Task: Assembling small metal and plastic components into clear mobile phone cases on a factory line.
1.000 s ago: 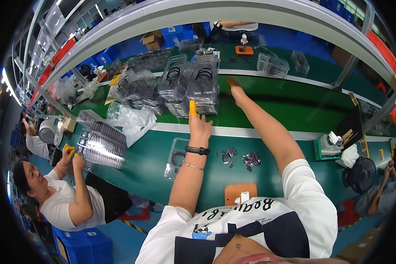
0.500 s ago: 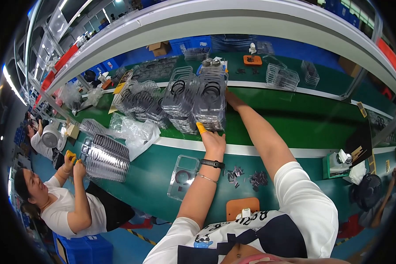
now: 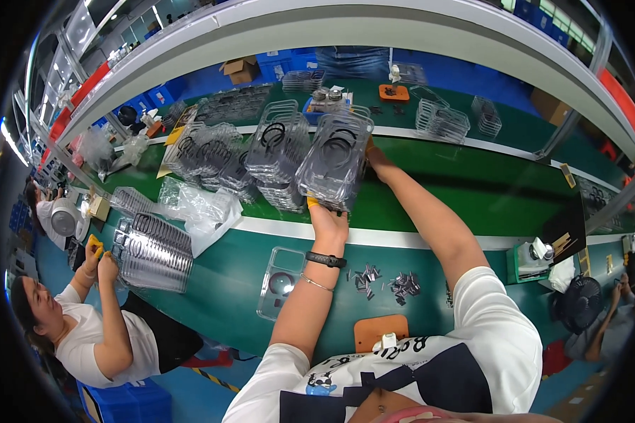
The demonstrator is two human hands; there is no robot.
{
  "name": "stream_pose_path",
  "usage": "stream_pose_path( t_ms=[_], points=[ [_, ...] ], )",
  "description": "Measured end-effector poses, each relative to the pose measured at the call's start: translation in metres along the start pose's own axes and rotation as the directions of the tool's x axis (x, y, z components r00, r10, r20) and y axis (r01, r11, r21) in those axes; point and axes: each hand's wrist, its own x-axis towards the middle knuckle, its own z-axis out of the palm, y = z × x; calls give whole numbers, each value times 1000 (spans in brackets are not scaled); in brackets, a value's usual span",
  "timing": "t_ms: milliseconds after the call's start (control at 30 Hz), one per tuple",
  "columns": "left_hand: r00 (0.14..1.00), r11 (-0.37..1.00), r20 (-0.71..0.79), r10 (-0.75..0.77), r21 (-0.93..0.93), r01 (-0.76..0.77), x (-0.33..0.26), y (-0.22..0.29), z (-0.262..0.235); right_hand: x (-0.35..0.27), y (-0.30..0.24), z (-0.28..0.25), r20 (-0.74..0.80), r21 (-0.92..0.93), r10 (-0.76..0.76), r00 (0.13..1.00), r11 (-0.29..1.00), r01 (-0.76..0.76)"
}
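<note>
Both my hands grip a tall stack of clear phone cases with black rings on them, at the green strip across the bench. My left hand, with yellow covers on its fingers, holds the stack's near lower end. Against its right side is my right hand, its fingers partly hidden behind the cases. The stack leans to the right at its top. Close on its left stands another stack of cases. A single clear case lies on the bench beside my left forearm. Small black strips are scattered between my arms.
More cases and a crumpled plastic bag lie to the left. A co-worker sits there by a row of cases. An orange board is near my body. A green box stands right. A white shelf beam spans overhead.
The held stack has tilted and shifted slightly away from the neighbouring stack, with both my hands still on it. The whole view has moved slightly.
</note>
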Motion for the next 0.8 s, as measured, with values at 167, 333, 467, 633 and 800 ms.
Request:
stream_pose_path(
  t_ms=[167, 333, 467, 633, 800],
  points=[
    [993, 998, 95, -68, 18, 66, -14, -5, 11, -52, 0, -22, -220, 200, -68, 973, 973, 113],
    [969, 978, 154, -194, 112, 178, -49, 3, 28, -120, -17, -49, -227, 217, 90, 970, 975, -40],
    [932, 944, 203, -299, 202, 259, -66, 0, 28, -165, 4, -74, -291, 250, 61, 955, 968, 14],
    [892, 878, 185, -413, 340, 336, -71, -1, 23, -225, 14, -88, -322, 340, 172, 931, 939, -56],
    [834, 767, 96, -543, 461, 447, -60, -8, 21, -277, 10, -85, -360, 456, 204, 910, 890, -18]
  ],
)
